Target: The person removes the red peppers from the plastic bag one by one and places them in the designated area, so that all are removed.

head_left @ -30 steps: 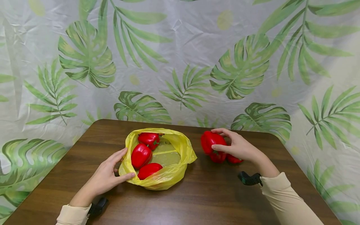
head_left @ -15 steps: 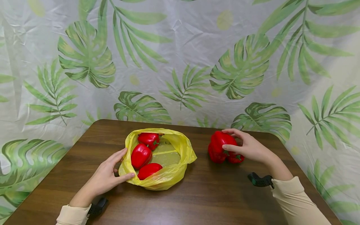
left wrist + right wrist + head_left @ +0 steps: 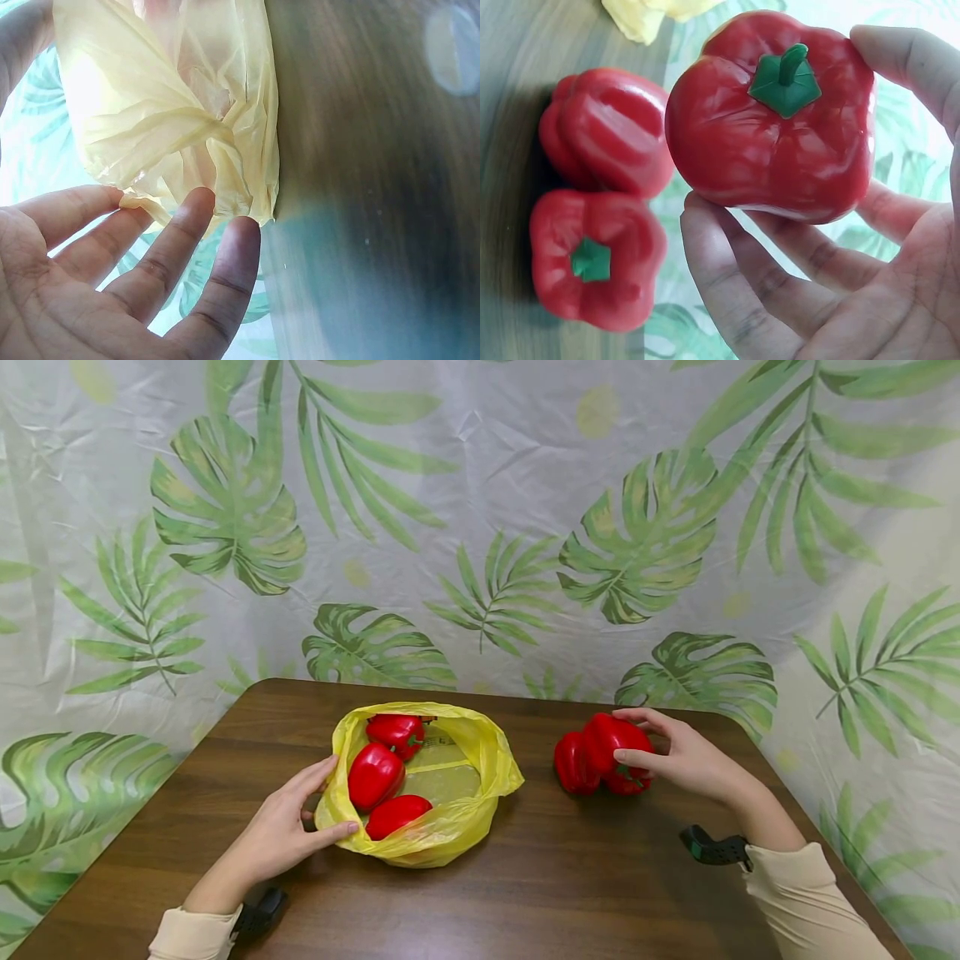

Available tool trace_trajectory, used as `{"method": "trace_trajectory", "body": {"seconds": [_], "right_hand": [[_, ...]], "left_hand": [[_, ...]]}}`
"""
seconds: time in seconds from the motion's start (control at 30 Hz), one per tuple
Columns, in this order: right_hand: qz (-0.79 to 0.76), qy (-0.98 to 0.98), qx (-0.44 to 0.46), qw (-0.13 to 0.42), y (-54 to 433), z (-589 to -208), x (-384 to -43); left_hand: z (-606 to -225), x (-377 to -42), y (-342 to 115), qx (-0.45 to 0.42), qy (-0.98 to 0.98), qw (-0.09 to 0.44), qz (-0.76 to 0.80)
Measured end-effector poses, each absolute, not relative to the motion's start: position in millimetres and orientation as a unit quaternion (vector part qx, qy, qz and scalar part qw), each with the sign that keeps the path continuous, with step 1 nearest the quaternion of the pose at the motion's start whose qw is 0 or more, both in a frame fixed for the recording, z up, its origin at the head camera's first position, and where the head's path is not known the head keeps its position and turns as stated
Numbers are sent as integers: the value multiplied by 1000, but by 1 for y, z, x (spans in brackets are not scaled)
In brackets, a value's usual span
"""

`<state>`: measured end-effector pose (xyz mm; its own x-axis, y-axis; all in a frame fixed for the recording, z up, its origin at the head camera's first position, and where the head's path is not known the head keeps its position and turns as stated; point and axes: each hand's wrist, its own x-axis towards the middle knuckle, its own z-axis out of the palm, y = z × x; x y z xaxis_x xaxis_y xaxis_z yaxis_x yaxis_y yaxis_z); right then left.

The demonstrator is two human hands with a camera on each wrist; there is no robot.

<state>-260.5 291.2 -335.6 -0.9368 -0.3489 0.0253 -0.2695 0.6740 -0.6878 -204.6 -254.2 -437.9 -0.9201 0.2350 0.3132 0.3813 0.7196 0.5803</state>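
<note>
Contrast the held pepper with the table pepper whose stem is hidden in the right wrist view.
The held pepper is in the right hand; the table pepper rests on the table, ungripped. In the right wrist view, the held pepper shows its green stem, while the table pepper shows its side. Both are red, glossy and outside the yellow bag.

Wears cream sleeves ending in wide, plain cuffs. Shows a little of the left sleeve [image 3: 193, 933], toward the left edge of the table [image 3: 570, 893], and more of the right sleeve [image 3: 813, 893], rumpled into soft creases, toward the right edge. Has a black left band [image 3: 260, 912] and a black right band [image 3: 712, 847] at the wrists, the latter marked dark green. Bares left hand [image 3: 273, 835] and right hand [image 3: 686, 760], lined across palms and finger joints.
</note>
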Motion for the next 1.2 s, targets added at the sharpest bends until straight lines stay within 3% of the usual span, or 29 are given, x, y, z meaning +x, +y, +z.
{"method": "trace_trajectory", "body": {"seconds": [0.67, 1.2], "right_hand": [[-355, 923, -142, 36, 339, -335, -256], [-368, 922, -106, 58, 364, -346, -256]], "left_hand": [[-437, -204, -253, -168, -921, 110, -332], [-436, -204, -254, -164, -922, 108, -333]]}}
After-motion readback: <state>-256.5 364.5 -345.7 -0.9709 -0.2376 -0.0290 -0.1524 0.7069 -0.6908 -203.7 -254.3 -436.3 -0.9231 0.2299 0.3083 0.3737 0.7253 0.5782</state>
